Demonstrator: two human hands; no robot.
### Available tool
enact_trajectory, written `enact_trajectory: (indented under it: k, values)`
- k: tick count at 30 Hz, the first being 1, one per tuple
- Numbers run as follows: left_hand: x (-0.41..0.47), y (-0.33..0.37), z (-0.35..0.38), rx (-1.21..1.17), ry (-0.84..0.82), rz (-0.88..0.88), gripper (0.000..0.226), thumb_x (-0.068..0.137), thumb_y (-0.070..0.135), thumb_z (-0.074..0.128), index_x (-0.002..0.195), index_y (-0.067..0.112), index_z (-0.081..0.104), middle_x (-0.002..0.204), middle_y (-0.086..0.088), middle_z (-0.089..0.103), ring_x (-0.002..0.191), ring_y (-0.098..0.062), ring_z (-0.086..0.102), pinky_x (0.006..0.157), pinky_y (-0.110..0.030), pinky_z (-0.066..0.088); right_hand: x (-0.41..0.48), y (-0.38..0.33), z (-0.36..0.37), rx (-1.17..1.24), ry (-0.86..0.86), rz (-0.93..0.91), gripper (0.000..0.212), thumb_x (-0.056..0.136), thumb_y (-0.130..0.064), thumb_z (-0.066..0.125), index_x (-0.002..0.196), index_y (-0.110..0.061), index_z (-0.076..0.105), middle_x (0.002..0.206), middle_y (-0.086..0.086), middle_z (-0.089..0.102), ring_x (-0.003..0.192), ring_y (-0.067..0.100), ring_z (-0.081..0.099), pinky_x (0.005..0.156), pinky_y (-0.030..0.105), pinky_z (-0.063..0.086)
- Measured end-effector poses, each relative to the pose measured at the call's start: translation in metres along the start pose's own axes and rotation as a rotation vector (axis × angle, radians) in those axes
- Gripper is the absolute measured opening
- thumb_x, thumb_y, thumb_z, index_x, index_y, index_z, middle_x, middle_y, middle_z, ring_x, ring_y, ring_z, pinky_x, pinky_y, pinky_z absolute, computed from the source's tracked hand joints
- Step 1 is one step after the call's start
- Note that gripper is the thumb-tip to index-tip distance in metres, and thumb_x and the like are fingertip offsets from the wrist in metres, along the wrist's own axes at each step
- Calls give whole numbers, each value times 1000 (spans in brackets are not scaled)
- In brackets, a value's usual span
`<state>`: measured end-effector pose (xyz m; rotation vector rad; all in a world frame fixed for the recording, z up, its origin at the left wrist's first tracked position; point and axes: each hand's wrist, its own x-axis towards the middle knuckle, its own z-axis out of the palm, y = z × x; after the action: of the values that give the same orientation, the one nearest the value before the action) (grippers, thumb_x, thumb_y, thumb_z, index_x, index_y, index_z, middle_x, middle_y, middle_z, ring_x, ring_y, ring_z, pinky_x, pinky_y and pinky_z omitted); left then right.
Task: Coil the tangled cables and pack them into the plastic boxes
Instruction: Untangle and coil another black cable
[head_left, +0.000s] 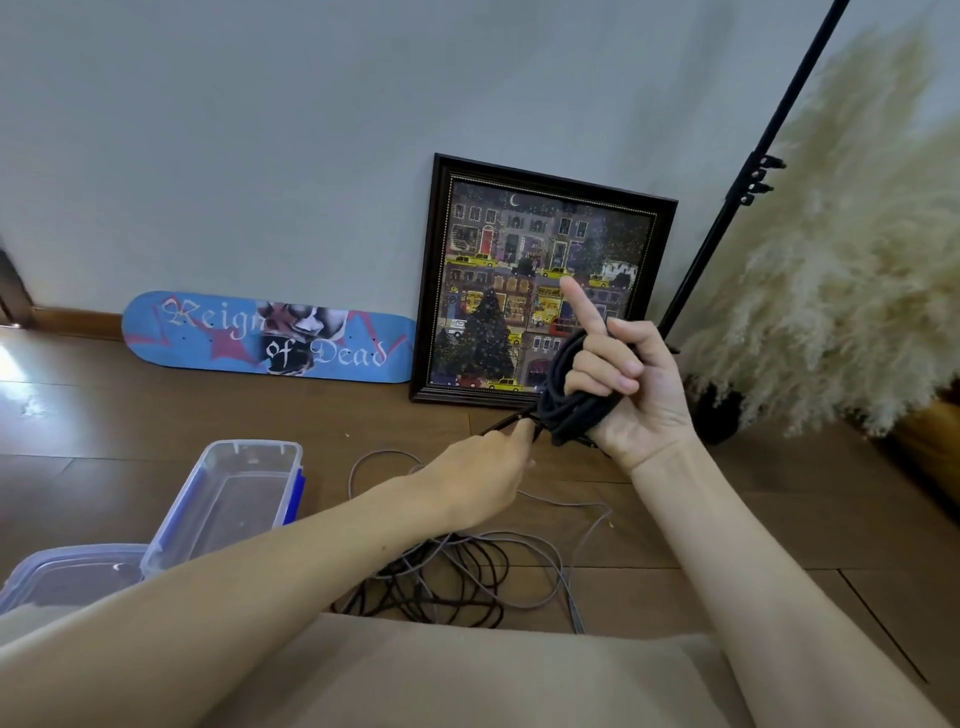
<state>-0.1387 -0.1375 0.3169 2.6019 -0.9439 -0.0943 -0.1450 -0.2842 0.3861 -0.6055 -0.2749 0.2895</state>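
Note:
A dark coiled cable (563, 395) is wound round my right hand (623, 384), which is raised above the floor with the index finger pointing up and the other fingers curled over the loops. My left hand (483, 478) pinches the free end of that cable (511, 418) just left of the coil. On the wooden floor below lies a tangle of a black cable (467, 577) and a grey cable (550, 561). Two clear plastic boxes with blue clips sit at the left: one open box (234, 499) and a nearer one (67, 577), partly hidden by my left arm.
A blue skateboard deck (270, 338) and a framed picture (540, 286) lean against the wall. A black stand pole (748, 176) and pampas grass (841, 270) in a dark pot stand at the right. Beige fabric (467, 675) covers the near foreground.

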Motion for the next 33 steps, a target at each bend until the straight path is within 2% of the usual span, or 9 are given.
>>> enact_trajectory:
  k: [5, 12, 15, 20, 24, 26, 29, 31, 33]
  values:
    - [1, 7, -1, -23, 31, 27, 38, 100, 17, 41, 137, 11, 35, 74, -1, 54, 54, -13, 42, 58, -30, 34, 3, 4, 4, -292, 258, -74, 59, 84, -11, 46, 143, -18, 43, 46, -5, 46, 39, 6, 39, 44, 17, 35]
    - [0, -3, -11, -168, 11, 13, 19, 97, 22, 46, 114, 19, 55, 89, -11, 63, 78, -30, 60, 75, -42, 51, 8, 15, 9, -524, 377, -47, 54, 97, -7, 42, 149, -21, 33, 47, 7, 56, 40, 14, 51, 43, 21, 42]
    - [-1, -4, -10, -181, -47, 27, 24, 97, 24, 46, 118, 21, 55, 94, -12, 65, 81, -31, 61, 79, -43, 52, 11, 20, 10, -562, 417, -77, 59, 97, -7, 43, 152, -20, 25, 49, 9, 58, 41, 16, 54, 43, 21, 42]
    - [-2, 1, -17, -291, -67, -4, 24, 95, 16, 51, 119, 16, 57, 73, 0, 66, 55, -9, 62, 66, -26, 54, 14, 22, 4, -790, 439, -108, 72, 96, -2, 42, 155, -21, 5, 51, 11, 62, 42, 18, 58, 48, 27, 45]
    - [-1, -1, -23, -359, -148, -80, 6, 90, 16, 59, 86, 14, 63, 62, -1, 64, 49, -5, 58, 60, -18, 50, 13, 23, -3, -1140, 455, -61, 84, 91, 2, 42, 154, -22, -8, 56, 13, 66, 46, 24, 62, 46, 26, 49]
    - [-1, -3, -26, -280, -86, -56, 10, 90, 24, 61, 83, 17, 65, 68, -1, 66, 55, -5, 61, 58, -15, 47, 12, 23, -2, -1304, 491, -18, 80, 89, 1, 44, 154, -12, -1, 58, 14, 67, 51, 28, 63, 50, 30, 53]
    - [2, -6, -30, -191, 43, 10, 17, 89, 27, 63, 96, 16, 73, 83, -1, 68, 82, -17, 65, 79, -29, 51, 16, 27, -4, -1560, 530, 106, 62, 87, -6, 52, 145, 4, 32, 54, 5, 62, 48, 18, 54, 53, 33, 50]
    - [1, -8, -31, -136, 109, 65, 13, 85, 27, 66, 91, 18, 75, 76, 0, 67, 75, -18, 63, 73, -36, 51, 17, 32, -5, -1641, 492, 186, 66, 87, -11, 56, 148, -15, 32, 65, 0, 62, 48, 15, 43, 49, 27, 36]
    - [0, -14, -34, -117, 164, 95, 11, 79, 28, 72, 75, 18, 74, 65, -1, 64, 61, -15, 57, 60, -34, 48, 17, 33, -7, -1594, 455, 314, 41, 89, -12, 56, 129, -4, 54, 90, 18, 68, 55, 20, 51, 48, 25, 39]
